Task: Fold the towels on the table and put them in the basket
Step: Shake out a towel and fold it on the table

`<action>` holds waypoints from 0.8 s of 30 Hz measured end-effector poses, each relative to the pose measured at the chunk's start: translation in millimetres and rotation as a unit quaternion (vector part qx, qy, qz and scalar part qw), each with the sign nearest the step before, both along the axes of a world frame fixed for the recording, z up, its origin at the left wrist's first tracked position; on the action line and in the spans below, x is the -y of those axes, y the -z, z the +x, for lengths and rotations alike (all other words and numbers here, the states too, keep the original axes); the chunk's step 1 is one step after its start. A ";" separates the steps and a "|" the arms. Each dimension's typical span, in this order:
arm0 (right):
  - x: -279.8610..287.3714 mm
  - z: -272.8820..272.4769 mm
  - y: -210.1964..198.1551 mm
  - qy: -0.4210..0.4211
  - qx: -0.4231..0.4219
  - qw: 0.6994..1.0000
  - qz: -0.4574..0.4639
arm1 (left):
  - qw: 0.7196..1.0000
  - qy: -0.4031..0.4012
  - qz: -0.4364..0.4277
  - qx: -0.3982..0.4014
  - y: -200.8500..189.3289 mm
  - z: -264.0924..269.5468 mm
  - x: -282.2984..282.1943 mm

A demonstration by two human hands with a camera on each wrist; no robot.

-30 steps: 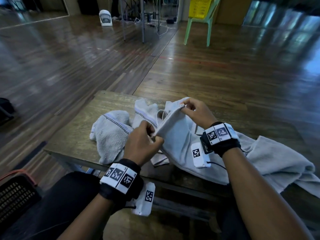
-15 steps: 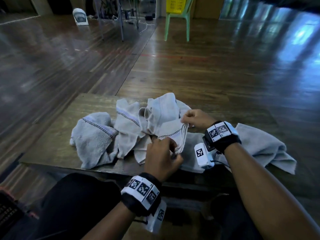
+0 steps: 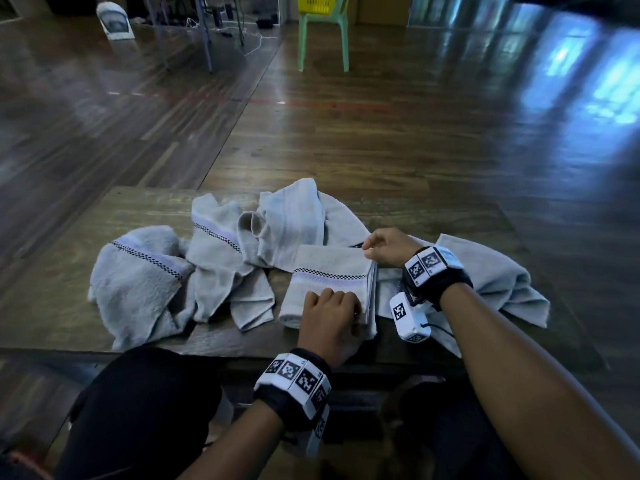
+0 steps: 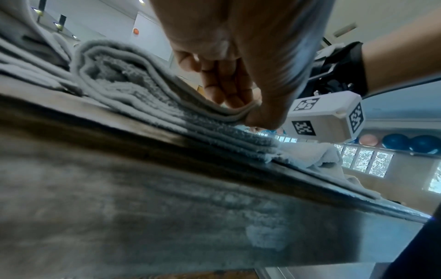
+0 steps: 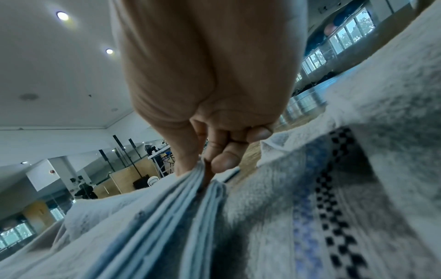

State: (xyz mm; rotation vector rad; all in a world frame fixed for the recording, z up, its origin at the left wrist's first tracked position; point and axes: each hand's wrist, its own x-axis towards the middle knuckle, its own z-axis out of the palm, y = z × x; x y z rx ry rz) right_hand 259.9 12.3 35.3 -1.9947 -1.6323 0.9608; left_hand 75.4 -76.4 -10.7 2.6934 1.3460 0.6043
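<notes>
A grey folded towel (image 3: 329, 275) with a purple and checked stripe lies flat near the front edge of the table (image 3: 62, 306). My left hand (image 3: 355, 315) pinches its near right corner; in the left wrist view the thumb and fingers (image 4: 226, 98) hold the top layer of the folded towel (image 4: 143, 90). My right hand (image 3: 369, 251) pinches the far right corner, and in the right wrist view its fingertips (image 5: 224, 160) grip the stacked edges of the towel (image 5: 310, 207). Crumpled towels lie at the left (image 3: 138, 271), in the middle (image 3: 218, 251), behind (image 3: 294, 216) and to the right (image 3: 502, 282).
A yellow basket (image 3: 317, 3) stands on a green chair (image 3: 322, 32) far across the wooden floor. A reddish rim (image 3: 20, 459) shows at the bottom left beside my knee. Metal stand legs and cables sit at the back left.
The towel that both hands held up and folded over now lies flat as a folded rectangle on the table. Both hands came down with it and still pinch its right-hand corners.
</notes>
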 end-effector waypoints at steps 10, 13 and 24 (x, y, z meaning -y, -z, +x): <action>-0.7 1.9 9.9 -0.019 0.029 0.999 -0.019 | 0.999 0.030 -0.003 -0.036 8.4 5.1 1.3; -0.3 3.1 6.3 -0.015 0.031 0.999 0.005 | 1.000 0.027 -0.005 0.007 4.9 4.2 0.2; 4.2 6.6 13.4 -0.006 0.084 0.996 0.018 | 0.994 0.076 -0.074 -0.010 0.8 2.1 0.0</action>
